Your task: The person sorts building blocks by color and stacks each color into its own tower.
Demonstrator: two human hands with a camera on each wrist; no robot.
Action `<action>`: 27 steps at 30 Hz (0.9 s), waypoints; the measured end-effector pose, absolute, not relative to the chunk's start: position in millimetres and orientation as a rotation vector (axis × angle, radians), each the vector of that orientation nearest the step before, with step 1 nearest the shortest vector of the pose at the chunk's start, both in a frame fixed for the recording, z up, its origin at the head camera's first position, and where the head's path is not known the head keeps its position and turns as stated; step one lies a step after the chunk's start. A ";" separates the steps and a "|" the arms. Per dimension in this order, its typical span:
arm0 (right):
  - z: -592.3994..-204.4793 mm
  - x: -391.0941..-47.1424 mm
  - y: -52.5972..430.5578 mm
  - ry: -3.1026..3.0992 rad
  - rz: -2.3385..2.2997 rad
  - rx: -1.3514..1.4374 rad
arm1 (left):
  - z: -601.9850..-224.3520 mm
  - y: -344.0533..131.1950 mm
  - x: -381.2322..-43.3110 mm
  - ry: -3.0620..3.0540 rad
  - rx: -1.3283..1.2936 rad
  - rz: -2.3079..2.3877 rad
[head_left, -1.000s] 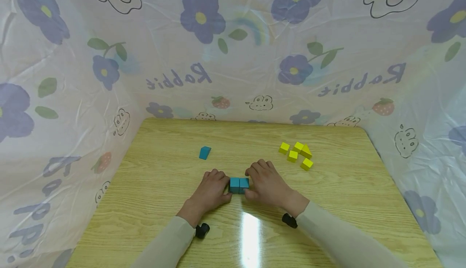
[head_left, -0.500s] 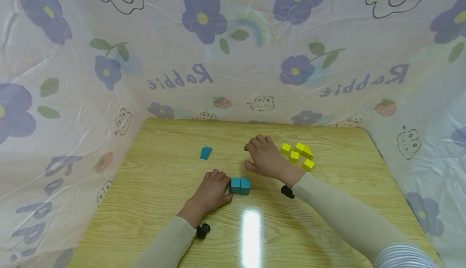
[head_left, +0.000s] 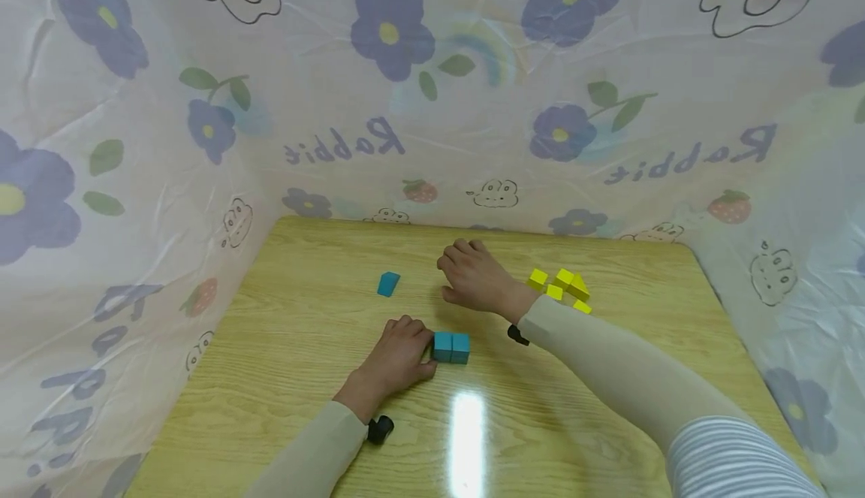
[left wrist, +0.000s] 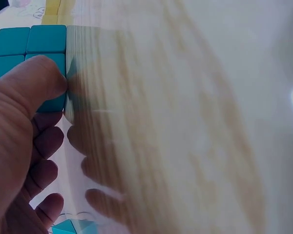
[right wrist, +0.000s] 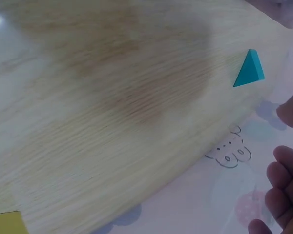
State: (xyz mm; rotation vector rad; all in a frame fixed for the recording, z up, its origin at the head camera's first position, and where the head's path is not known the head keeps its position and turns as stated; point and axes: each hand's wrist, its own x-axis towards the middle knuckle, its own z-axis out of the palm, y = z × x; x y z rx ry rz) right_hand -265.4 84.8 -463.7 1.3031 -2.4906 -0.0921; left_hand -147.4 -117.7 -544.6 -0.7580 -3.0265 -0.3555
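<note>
Two blue cube-like blocks (head_left: 451, 348) stand side by side, touching, near the middle of the table. My left hand (head_left: 395, 359) grips the left one, its thumb across the near face in the left wrist view, where several blue faces (left wrist: 48, 39) show. My right hand (head_left: 476, 276) is above the table beyond the blocks, holding nothing, its fingers loosely bent. To its left lies a blue triangular block (head_left: 388, 283), apart from both hands. The right wrist view shows this triangular block (right wrist: 250, 69) standing off from the fingers.
Several yellow blocks (head_left: 561, 284), one of them triangular, lie to the right beyond the right forearm, which partly hides them. A patterned cloth (head_left: 446, 107) encloses the back and sides of the wooden table (head_left: 270, 378).
My right hand has let go of the right end of the blue blocks and moved away and leftward toward the blue triangular block. My left hand has stayed at the blocks.
</note>
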 end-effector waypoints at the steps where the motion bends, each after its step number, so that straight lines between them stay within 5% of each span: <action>1: -463.9 -267.1 81.8 -2.490 -0.108 1.313 | -543.8 -117.9 -147.4 -3.028 -0.761 -0.354; 27: -479.6 -306.3 5.9 -2.367 -0.513 1.542 | -542.8 -120.2 -148.3 -3.047 -0.784 -0.307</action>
